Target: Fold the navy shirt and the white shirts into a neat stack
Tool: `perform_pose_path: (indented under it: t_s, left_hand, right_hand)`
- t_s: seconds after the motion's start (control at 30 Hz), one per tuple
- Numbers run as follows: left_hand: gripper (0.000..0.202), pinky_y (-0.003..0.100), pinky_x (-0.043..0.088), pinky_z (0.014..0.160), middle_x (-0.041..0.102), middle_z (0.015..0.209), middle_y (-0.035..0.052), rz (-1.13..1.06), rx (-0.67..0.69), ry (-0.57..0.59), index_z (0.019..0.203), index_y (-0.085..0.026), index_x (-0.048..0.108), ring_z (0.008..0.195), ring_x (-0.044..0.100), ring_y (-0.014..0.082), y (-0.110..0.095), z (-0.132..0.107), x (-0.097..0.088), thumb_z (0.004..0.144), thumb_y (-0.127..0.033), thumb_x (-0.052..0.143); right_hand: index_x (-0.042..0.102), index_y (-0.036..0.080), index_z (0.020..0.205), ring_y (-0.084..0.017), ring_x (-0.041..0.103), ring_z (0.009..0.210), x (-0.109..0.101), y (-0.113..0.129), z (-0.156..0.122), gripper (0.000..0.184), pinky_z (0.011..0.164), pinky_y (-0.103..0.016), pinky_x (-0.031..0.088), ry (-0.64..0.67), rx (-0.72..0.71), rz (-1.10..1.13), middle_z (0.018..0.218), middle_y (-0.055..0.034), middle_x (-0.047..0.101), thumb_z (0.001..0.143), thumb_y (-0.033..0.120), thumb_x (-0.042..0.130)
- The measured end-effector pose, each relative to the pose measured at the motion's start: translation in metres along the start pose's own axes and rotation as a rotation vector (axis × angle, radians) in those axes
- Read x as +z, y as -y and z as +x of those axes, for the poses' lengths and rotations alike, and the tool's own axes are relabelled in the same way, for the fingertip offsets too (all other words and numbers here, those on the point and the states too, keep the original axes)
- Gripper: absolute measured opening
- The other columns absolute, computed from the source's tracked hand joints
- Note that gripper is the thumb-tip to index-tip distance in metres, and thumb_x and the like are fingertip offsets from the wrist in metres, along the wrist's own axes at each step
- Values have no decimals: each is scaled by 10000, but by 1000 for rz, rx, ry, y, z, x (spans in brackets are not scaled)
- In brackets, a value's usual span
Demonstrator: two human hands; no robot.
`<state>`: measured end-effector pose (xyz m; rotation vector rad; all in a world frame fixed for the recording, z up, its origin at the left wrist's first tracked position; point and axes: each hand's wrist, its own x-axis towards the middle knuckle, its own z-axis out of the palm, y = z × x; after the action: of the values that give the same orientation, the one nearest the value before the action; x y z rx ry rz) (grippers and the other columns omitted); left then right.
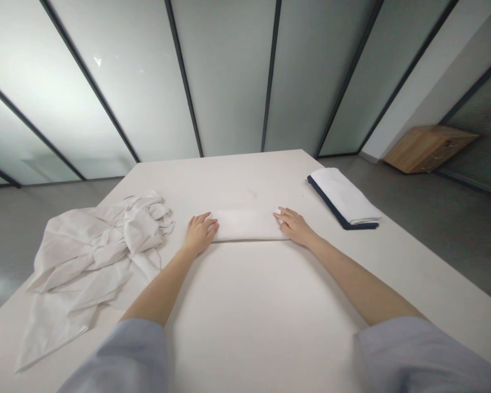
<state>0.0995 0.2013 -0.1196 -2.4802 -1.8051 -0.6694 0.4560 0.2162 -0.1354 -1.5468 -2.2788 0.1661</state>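
Both ends of the folded white cloth (247,225), a flat narrow strip on the counter (265,316), are touched by the person: the left hand (201,233), fingers partly bent, meets its left end, and the right hand (295,226), fingers loosely spread, its right end; whether either pinches the fabric cannot be told. Left of the folded white cloth lies a crumpled white heap (106,240); to its right, well apart, a white folded bundle (346,194) rests upon a navy cloth (354,226), while frosted panels (229,76) stand beyond it.
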Motion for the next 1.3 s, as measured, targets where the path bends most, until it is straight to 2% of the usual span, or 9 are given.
perform_pose_path:
  t_s: [0.17,0.3,0.37,0.43,0.53,0.63,0.87,1.07,1.3]
  left_hand:
    - [556,513,256,1138,413,1491,108,24,-5,17,1273,-246,595,1391,326,329,-1,-4,5,848,-599,530]
    - [617,498,277,1134,396,1492,147,-62,-61,-100,1344,-193,508,1392,323,326,2,-2,9,853,-565,541]
    - [552,484,301,1122,445,1445,166,-130,-113,-188,1338,-161,491,1358,378,302,8,1,9,896,-492,493]
    - [465,474,327,1105,514,1371,166,-202,-184,-260,1300,-151,508,1307,439,281,15,3,8,921,-415,449]
    - [389,472,367,1069,584,1263,145,-302,-295,-297,1238,-169,540,1233,505,269,24,5,8,915,-364,442]
    - [378,470,383,1049,594,1232,139,-359,-354,-307,1220,-174,544,1202,525,270,28,5,9,903,-363,461]
    - [391,465,382,1044,581,1236,144,-388,-340,-314,1216,-171,542,1198,520,276,27,6,12,888,-376,488]
    - [341,455,407,1019,595,1194,128,-392,-312,-312,1160,-185,568,1160,544,274,25,5,6,873,-352,491]
    - [349,456,405,1017,578,1215,135,-399,-322,-310,1160,-184,556,1174,533,278,26,4,4,863,-357,495]
  right_hand:
    - [720,205,1083,-259,538,1165,-15,14,-1,331,1011,-399,392,-23,47,-115,1256,-113,613,916,319,458]
    - [756,188,888,-288,528,1147,-29,25,14,305,988,-410,395,-3,51,-216,1245,-118,619,902,316,480]
    - [745,178,938,-289,522,1163,-34,33,28,287,995,-404,392,18,39,-216,1250,-120,622,889,315,497]
    - [698,167,1103,-267,526,1184,-35,43,43,328,1017,-372,385,54,5,-151,1284,-115,612,881,322,513]
    - [609,171,1267,-236,554,1188,-30,60,62,443,1022,-313,390,205,0,-15,1333,-99,594,864,344,545]
    - [621,189,1257,-239,585,1162,-26,73,75,462,989,-285,417,377,61,43,1323,-88,606,819,333,599]
    - [678,167,1137,-261,647,1032,-34,90,90,459,832,-284,488,673,83,-20,1170,-91,689,713,342,696]
    - [643,96,1192,-262,646,1023,-34,103,85,530,796,-275,481,737,104,-51,1208,-147,664,726,346,680]
    - [674,107,1136,-230,662,967,-38,104,77,446,744,-232,472,708,106,27,1112,-101,711,717,254,631]
